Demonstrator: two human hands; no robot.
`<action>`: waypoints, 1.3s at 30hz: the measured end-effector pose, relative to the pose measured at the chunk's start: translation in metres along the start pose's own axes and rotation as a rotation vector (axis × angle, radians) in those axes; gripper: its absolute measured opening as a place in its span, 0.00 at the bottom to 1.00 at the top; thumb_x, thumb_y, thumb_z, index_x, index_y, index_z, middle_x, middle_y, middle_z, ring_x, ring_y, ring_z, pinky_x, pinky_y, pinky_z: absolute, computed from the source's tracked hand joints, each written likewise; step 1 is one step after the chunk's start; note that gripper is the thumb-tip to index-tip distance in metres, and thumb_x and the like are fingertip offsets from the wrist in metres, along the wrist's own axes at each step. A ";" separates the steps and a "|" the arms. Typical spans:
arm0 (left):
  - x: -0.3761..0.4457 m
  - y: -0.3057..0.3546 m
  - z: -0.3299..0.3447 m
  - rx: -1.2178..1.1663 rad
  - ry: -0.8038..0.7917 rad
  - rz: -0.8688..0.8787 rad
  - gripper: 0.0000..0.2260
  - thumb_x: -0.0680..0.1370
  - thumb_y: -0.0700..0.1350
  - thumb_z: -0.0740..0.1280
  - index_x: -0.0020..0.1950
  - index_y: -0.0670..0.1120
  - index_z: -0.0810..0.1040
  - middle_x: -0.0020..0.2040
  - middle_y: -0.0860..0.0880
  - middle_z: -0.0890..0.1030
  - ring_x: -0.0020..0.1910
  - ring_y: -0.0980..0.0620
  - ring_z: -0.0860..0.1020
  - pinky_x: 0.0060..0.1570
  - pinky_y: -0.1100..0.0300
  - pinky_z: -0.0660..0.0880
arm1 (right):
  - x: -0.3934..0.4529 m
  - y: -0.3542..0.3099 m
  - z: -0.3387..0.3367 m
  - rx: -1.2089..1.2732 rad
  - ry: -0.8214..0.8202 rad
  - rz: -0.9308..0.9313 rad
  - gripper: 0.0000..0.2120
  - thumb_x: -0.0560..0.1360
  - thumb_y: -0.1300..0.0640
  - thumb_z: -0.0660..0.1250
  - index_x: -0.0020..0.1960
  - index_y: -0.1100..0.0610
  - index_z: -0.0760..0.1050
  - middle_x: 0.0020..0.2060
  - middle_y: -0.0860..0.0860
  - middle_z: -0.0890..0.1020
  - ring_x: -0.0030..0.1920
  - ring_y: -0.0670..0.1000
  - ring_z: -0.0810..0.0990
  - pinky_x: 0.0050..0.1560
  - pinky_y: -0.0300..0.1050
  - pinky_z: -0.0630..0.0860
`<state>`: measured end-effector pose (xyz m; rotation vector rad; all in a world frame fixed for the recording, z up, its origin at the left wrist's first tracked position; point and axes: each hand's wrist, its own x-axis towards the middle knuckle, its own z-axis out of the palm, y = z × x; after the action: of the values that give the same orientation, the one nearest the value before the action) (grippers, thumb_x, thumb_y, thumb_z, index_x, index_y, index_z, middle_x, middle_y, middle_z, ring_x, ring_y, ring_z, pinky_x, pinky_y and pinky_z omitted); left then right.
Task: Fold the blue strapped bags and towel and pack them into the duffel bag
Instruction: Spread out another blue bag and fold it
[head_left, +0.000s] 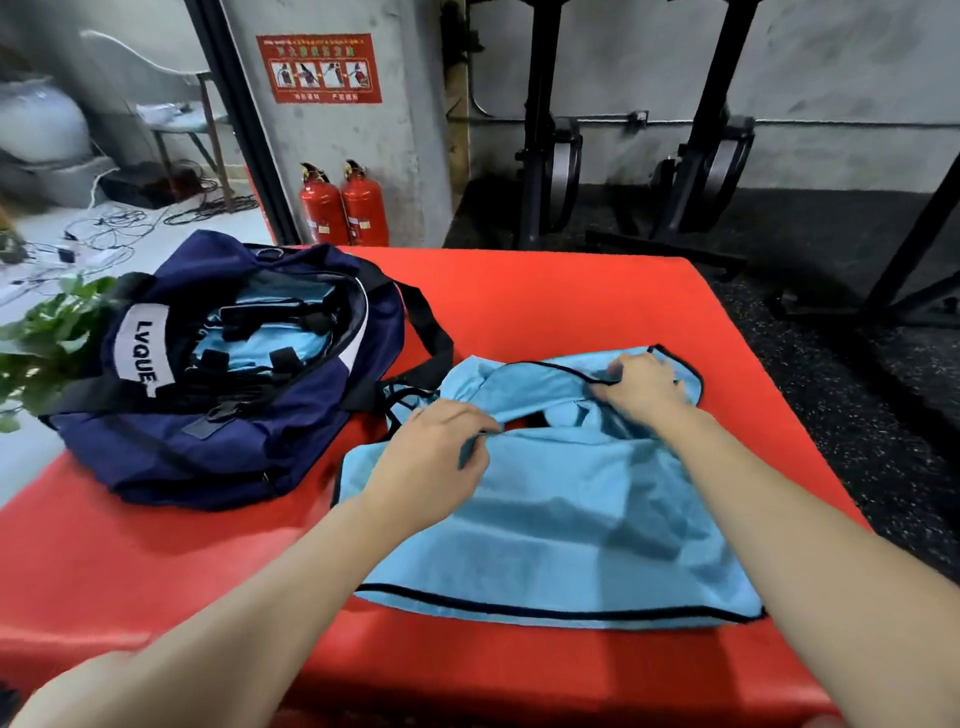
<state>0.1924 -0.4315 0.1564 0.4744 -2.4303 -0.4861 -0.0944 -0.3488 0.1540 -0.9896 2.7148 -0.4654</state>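
fingers of the left hand (431, 457) pinch a fold of the light blue bag (561, 525) lying on the red table (545, 301); the right hand (641, 382) grips its far black-trimmed edge (strap side). beside it, the navy duffel bag (223, 395) sits open, blue fabric inside.

Grey concrete wall (779, 62); two red extinguishers (343, 208); dark speckled floor (857, 364).

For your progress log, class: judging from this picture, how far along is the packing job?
Done: folded blue items with black straps already sit inside the open duffel bag. In hand: the left hand and right hand both grip a light blue bag spread on the red table. Left: finishing this fold and packing it. No separate towel is identifiable.
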 end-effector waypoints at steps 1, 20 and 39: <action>-0.001 -0.001 -0.002 0.001 0.013 -0.015 0.10 0.76 0.38 0.69 0.54 0.47 0.84 0.51 0.55 0.82 0.54 0.57 0.76 0.57 0.54 0.75 | 0.003 0.002 0.000 0.054 0.023 -0.012 0.07 0.74 0.47 0.70 0.41 0.50 0.77 0.54 0.52 0.81 0.61 0.60 0.75 0.59 0.54 0.70; -0.020 0.079 -0.055 -0.145 -0.039 -0.103 0.29 0.75 0.44 0.74 0.73 0.57 0.70 0.65 0.63 0.72 0.71 0.61 0.66 0.73 0.52 0.57 | -0.177 -0.066 -0.046 0.489 -0.028 -0.845 0.11 0.72 0.66 0.73 0.49 0.52 0.84 0.44 0.39 0.85 0.45 0.41 0.82 0.50 0.35 0.74; -0.021 -0.038 -0.087 0.064 0.155 -0.050 0.09 0.74 0.39 0.68 0.49 0.52 0.79 0.46 0.57 0.80 0.50 0.56 0.74 0.61 0.61 0.57 | -0.163 0.016 -0.080 -0.094 0.597 -0.543 0.07 0.72 0.62 0.75 0.48 0.53 0.81 0.46 0.47 0.82 0.44 0.54 0.82 0.45 0.52 0.79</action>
<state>0.2702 -0.4753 0.1940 0.5800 -2.2944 -0.3793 -0.0058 -0.2136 0.2368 -1.8885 2.9439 -0.8449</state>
